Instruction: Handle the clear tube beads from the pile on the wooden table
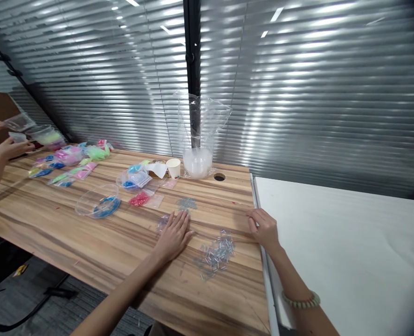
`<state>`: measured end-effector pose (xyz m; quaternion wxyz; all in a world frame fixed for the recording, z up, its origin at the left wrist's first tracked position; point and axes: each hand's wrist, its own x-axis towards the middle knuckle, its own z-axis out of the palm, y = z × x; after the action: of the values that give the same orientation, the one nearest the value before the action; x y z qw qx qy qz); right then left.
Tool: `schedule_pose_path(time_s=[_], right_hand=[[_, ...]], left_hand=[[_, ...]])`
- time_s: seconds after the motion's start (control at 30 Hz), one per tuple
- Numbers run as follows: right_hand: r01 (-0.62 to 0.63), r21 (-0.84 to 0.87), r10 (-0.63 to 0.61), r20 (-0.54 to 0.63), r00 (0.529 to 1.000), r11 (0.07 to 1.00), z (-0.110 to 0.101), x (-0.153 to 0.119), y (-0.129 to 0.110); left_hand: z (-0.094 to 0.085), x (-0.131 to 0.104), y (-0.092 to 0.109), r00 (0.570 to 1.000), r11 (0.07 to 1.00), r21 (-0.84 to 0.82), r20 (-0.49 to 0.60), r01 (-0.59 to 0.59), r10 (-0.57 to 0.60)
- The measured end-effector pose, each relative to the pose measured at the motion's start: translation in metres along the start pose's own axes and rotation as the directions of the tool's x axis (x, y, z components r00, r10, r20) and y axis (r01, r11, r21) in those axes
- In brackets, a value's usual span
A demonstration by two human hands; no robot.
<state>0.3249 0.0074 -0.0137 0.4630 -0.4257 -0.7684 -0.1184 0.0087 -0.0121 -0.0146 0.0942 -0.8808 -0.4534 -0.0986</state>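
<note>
looks like I'm mid-sorting: left hand [175,234] flat, fingers spread on the wooden table [123,242], right hand [264,227] loosely curled, empty, clear tube beads [217,254] scattered between them, so next I'd need a careful pinch

**Items obscured, cropped or indistinct**

- Small clear pieces [217,254], scattered on tabletop [123,242]: too small to identify.
- Left hand [174,235]: covers part of a clear packet [162,223].
- Co-worker's hands [4,147]: cut off at left edge; held packet blurred.
- Colourful packets [70,158]: contents unreadable.
- Right forearm: cropped at bottom edge.
</note>
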Motion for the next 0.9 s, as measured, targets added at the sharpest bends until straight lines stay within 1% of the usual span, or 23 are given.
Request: schedule_pose_path(time_s=[0.07, 0.13, 0.3, 0.4, 0.5, 0.6, 0.67, 0.73, 0.77, 0.8, 0.83, 0.87, 0.9], right_hand=[[-0.001, -0.002, 0.001, 0.004, 1.0, 1.0, 0.0, 0.0, 0.0], [-0.003, 0.0, 0.003, 0.005, 1.0, 1.0, 0.0, 0.0, 0.0], [0.01, -0.003, -0.01, 0.008, 1.0, 1.0, 0.002, 0.0, -0.001], [0.019, 0.012, -0.019, 0.029, 0.999, 1.0, 0.004, 0.001, -0.006], [0.043, 0.021, -0.044, 0.066, 0.997, 0.999, 0.006, 0.001, -0.011], [0.049, 0.02, -0.051, 0.069, 0.996, 0.999, 0.008, 0.0, -0.013], [0.037, 0.022, -0.038, 0.048, 0.998, 0.999, 0.009, 0.0, -0.013], [0.025, 0.026, -0.025, 0.032, 0.999, 0.999, 0.009, -0.001, -0.012], [0.019, 0.028, -0.02, 0.028, 0.999, 0.999, 0.009, -0.001, -0.012], [0.015, 0.029, -0.015, 0.027, 1.0, 0.999, 0.009, -0.002, -0.011], [0.012, 0.028, -0.013, 0.027, 1.0, 1.0, 0.009, -0.002, -0.011], [0.01, 0.026, -0.011, 0.028, 1.0, 1.0, 0.009, -0.002, -0.011], [0.007, 0.024, -0.008, 0.03, 1.0, 1.0, 0.009, -0.002, -0.011]], left_hand=[[0.0, -0.001, -0.001, 1.0, 1.0, 0.001, -0.014, -0.012, 0.012], [-0.002, -0.008, -0.001, 1.0, 1.0, -0.001, -0.022, -0.015, 0.015], [-0.009, -0.038, -0.003, 0.999, 1.0, 0.008, -0.032, 0.007, -0.006], [-0.014, -0.047, -0.005, 0.999, 1.0, 0.006, -0.031, 0.019, -0.019], [-0.016, -0.04, -0.006, 1.0, 1.0, -0.021, -0.01, -0.017, 0.017], [-0.012, -0.021, -0.005, 0.995, 0.994, -0.048, 0.03, -0.094, 0.095], [-0.008, -0.008, -0.003, 0.994, 0.994, -0.046, 0.045, -0.096, 0.098], [-0.011, 0.001, 0.002, 0.997, 0.997, -0.044, 0.031, -0.07, 0.071], [-0.016, 0.005, 0.006, 0.998, 0.997, -0.053, 0.01, -0.061, 0.062], [-0.026, 0.007, 0.011, 0.998, 0.995, -0.077, -0.017, -0.064, 0.063], [-0.04, 0.008, 0.018, 0.996, 0.991, -0.115, -0.056, -0.07, 0.063], [-0.059, 0.007, 0.026, 0.991, 0.981, -0.174, -0.112, -0.091, 0.072], [-0.082, 0.004, 0.034, 0.982, 0.956, -0.261, -0.164, -0.132, 0.091]])
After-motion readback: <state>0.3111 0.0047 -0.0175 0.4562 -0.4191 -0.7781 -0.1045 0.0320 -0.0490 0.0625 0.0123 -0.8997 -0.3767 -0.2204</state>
